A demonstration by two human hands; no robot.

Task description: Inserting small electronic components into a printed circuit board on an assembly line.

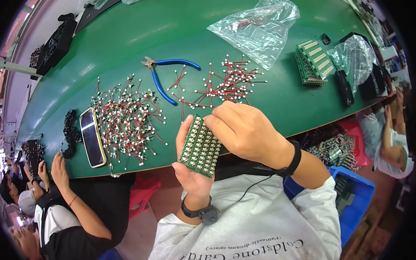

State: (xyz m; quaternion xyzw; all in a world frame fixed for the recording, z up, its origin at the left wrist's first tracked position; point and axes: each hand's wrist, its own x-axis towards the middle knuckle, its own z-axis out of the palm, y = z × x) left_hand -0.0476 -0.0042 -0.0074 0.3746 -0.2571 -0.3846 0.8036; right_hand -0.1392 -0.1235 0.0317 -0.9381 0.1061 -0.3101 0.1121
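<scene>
At the lower centre of the frame, just below the near edge of the green table (122,36), a small green board (200,146) is held upright and slightly tilted in the left hand (191,169); the palm is kept behind it and the fingers are curled round its edges, so that its face is turned up to view. The right hand (244,131) is laid over the board's upper right corner, its fingertips pinched at the top edge, though whether a part is gripped there cannot be told. The board is seen to be covered in close rows of small pale components. Red wires (125,121) are heaped left of centre, within reach, and a second wire pile (224,83) lies above the hands, beside blue cutters (162,76). A phone (92,137) is laid at the left, a clear bag (259,27) at upper right, and more boards (313,62) are stacked at the right.
</scene>
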